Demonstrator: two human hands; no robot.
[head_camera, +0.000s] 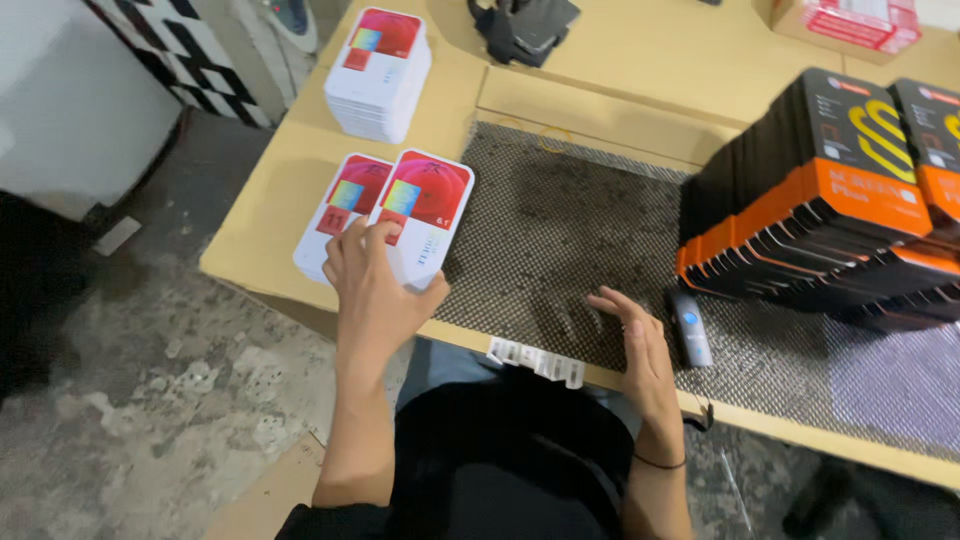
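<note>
My left hand (372, 283) grips the near end of a white flat box with a red picture (428, 208), the top one of a small pile at the table's left edge. A second pile of the same boxes (345, 203) lies right beside it. My right hand (634, 338) rests flat and open on the dark woven mat (560, 230), fingers spread, holding nothing. A small dark pen-shaped device with a blue button (689, 327) lies just to the right of that hand. A strip of small white labels (536, 361) hangs at the table's front edge between my hands.
A taller stack of white and red boxes (380, 72) stands at the far left. Rows of black and orange packages (820, 190) fill the right side. A black object (522, 28) lies at the back, red packs (860, 22) in a carton far right. Concrete floor lies left.
</note>
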